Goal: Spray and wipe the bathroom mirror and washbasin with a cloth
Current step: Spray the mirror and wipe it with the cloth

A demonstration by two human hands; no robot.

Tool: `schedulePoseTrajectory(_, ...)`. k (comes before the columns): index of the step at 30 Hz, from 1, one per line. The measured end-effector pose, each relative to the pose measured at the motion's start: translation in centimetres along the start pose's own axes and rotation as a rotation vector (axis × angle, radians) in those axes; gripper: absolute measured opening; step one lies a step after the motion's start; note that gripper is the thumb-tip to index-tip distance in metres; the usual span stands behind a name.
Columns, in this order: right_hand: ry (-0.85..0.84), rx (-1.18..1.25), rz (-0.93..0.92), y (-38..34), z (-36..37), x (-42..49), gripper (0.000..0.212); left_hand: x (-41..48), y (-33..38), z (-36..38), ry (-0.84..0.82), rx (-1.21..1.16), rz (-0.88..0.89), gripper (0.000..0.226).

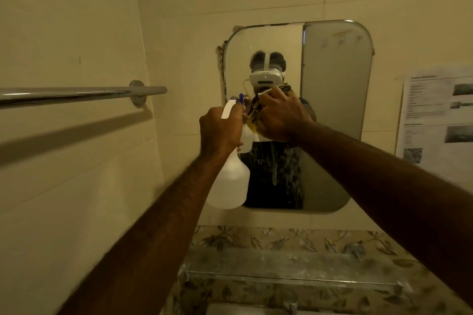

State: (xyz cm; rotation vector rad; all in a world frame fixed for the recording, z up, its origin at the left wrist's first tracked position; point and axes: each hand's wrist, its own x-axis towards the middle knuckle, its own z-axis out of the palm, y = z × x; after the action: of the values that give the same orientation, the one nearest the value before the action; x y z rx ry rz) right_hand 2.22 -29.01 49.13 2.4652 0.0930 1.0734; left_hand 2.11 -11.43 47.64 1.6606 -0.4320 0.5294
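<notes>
The rounded wall mirror (pixel 335 89) hangs ahead, with wet streaks running down its lower middle. My left hand (pixel 220 130) grips the neck of a white spray bottle (pixel 230 181), whose nozzle points at the glass. My right hand (pixel 279 117) holds a bunched cloth (pixel 286 87) against the mirror's middle. The cloth is mostly hidden behind the hand. The washbasin's rim (pixel 230 311) shows only at the bottom edge, with a tap (pixel 290 307) above it.
A chrome towel rail (pixel 76 94) juts from the left wall at hand height. A glass shelf (pixel 289 276) sits below the mirror against patterned tiles. Printed paper sheets (pixel 440 120) are stuck to the wall at the right.
</notes>
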Motion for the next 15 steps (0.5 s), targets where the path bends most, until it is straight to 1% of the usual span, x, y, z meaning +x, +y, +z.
schedulePoseTrajectory(5,-0.029,-0.028,0.029,3.9,-0.2,-3.6,0.043,-1.3,0.8,2.3,-0.037,-0.03,-0.022,0.033)
schedulePoseTrajectory(9,0.011,0.012,0.079,7.3,-0.5,-6.5,0.048,-2.2,1.3,4.7,-0.072,-0.043,-0.015,0.033)
schedulePoseTrajectory(13,-0.005,0.011,0.204,10.4,-0.9,-8.7,0.057,-3.1,1.5,7.2,-0.083,-0.036,0.012,0.032)
schedulePoseTrajectory(15,-0.012,0.071,0.305,11.6,-0.9,-9.8,0.056,-3.5,1.3,8.5,-0.084,-0.014,0.028,0.033)
